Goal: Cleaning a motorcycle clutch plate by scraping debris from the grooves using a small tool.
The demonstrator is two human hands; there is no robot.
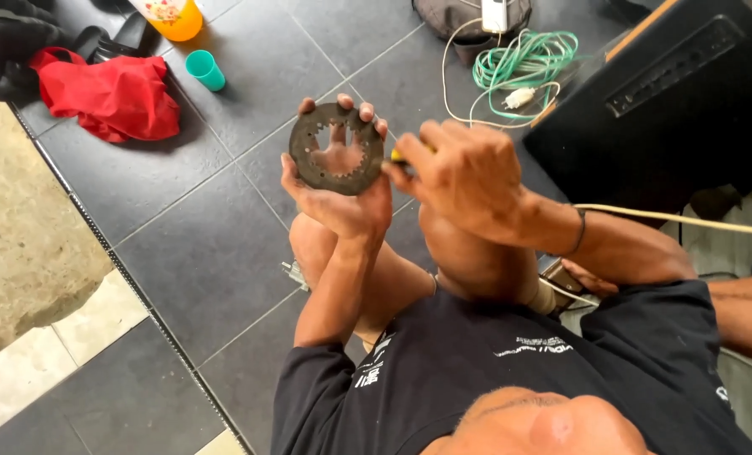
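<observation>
My left hand (342, 198) holds up a dark, rusty ring-shaped disc (307, 160) with teeth around its inner hole; my fingers curl over its top rim and my palm shows through the hole. My right hand (464, 173) is closed on a small yellow-handled tool (400, 156) whose tip meets the disc's right edge. Both hands are raised above my bent knees.
Dark grey floor tiles (190, 253) lie below. A red cloth (115, 93), a teal cup (205, 69) and an orange bottle (176, 17) sit at the upper left. A green and white coiled cable (523, 63) and a black box (663, 109) are at the right.
</observation>
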